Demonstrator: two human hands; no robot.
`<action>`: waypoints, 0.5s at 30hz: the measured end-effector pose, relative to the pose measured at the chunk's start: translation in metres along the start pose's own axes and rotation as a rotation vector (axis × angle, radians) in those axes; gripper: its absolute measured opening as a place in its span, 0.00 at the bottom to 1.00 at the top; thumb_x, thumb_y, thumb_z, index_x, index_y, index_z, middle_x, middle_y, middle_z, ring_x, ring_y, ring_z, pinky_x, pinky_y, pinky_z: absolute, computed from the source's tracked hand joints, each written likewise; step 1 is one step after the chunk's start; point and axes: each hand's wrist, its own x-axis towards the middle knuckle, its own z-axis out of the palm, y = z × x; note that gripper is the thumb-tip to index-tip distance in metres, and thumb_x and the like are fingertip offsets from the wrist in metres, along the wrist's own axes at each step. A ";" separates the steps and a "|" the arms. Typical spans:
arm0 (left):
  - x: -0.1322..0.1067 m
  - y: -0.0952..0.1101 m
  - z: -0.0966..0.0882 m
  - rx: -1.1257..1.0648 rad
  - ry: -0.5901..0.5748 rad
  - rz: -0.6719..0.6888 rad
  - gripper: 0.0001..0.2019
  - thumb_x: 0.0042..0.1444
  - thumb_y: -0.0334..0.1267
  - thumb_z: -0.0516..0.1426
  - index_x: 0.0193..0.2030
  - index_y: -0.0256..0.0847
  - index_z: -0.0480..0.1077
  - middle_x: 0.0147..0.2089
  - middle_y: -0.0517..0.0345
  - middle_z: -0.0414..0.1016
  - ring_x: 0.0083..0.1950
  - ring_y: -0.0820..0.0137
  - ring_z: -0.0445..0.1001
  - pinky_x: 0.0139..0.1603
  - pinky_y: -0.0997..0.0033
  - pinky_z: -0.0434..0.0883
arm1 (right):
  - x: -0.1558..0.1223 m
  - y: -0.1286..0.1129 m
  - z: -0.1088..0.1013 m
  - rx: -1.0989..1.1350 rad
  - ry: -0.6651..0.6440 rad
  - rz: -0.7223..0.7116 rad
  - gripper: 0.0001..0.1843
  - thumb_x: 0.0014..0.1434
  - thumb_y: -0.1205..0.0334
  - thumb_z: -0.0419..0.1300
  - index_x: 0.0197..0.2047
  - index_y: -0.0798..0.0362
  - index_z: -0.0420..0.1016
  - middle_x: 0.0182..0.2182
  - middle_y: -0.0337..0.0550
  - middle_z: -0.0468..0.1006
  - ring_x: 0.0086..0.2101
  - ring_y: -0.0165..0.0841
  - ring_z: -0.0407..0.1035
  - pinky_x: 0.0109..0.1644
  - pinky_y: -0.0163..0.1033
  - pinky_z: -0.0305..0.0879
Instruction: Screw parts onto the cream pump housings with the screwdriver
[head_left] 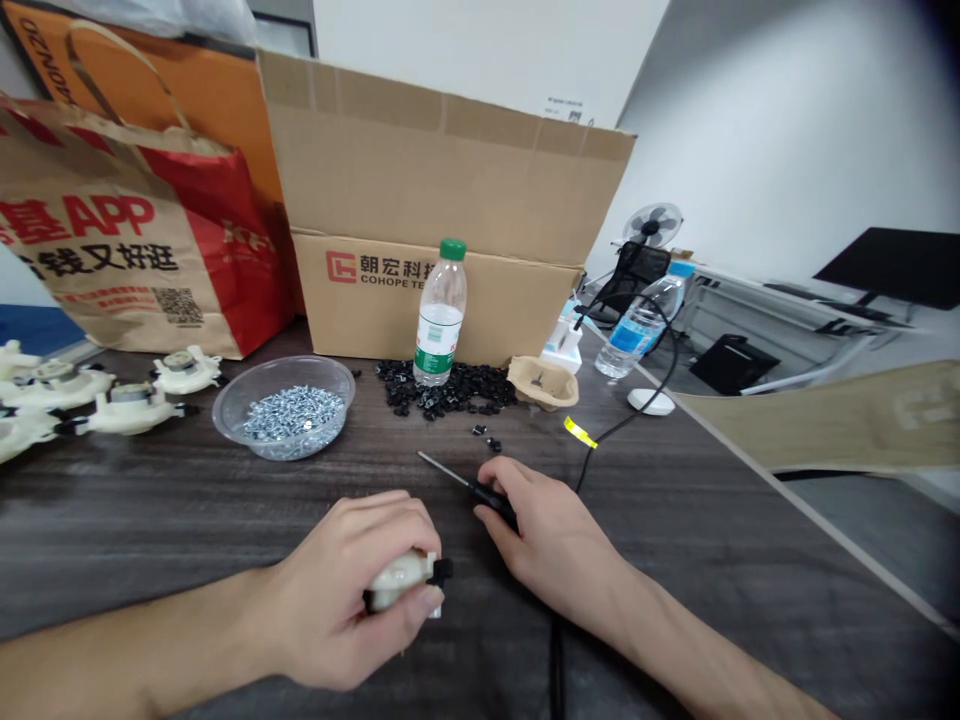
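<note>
My left hand (352, 580) is closed around a small cream plastic part (401, 580) with a black piece at its end, held just above the dark wooden table (187, 510). My right hand (551, 545) rests on the table and grips the black handle of a screwdriver (457, 478), whose thin metal shaft points up and left. A black cable runs from under my right wrist toward the table's near edge. Two or three loose black bits (487, 438) lie just beyond the screwdriver tip.
A clear bowl of silver screws (289, 408) sits at centre left. Cream plastic parts (112, 395) line the left edge. A water bottle (440, 315) stands in a heap of black parts (450, 388), before a cardboard box (442, 200). Paper bags (135, 230) stand left.
</note>
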 end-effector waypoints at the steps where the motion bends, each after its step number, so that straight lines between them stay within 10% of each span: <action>1: 0.000 0.000 0.000 0.005 0.003 0.004 0.09 0.55 0.29 0.54 0.43 0.40 0.61 0.33 0.56 0.68 0.34 0.68 0.67 0.35 0.67 0.64 | 0.000 0.000 0.000 -0.010 -0.010 0.000 0.07 0.59 0.67 0.55 0.42 0.50 0.64 0.36 0.42 0.75 0.36 0.37 0.71 0.39 0.42 0.65; 11: 0.001 0.003 -0.001 0.018 -0.006 -0.021 0.07 0.56 0.29 0.53 0.41 0.40 0.61 0.33 0.57 0.68 0.34 0.69 0.67 0.35 0.69 0.63 | 0.000 -0.004 0.000 -0.067 -0.008 -0.031 0.04 0.60 0.63 0.57 0.40 0.51 0.66 0.35 0.41 0.73 0.34 0.36 0.69 0.37 0.41 0.65; 15: 0.001 0.006 -0.002 0.040 -0.031 -0.046 0.05 0.57 0.30 0.53 0.40 0.40 0.62 0.33 0.58 0.69 0.34 0.70 0.67 0.36 0.69 0.64 | -0.002 0.002 -0.032 0.048 0.278 -0.015 0.07 0.61 0.57 0.57 0.41 0.50 0.69 0.31 0.40 0.73 0.31 0.34 0.68 0.34 0.40 0.65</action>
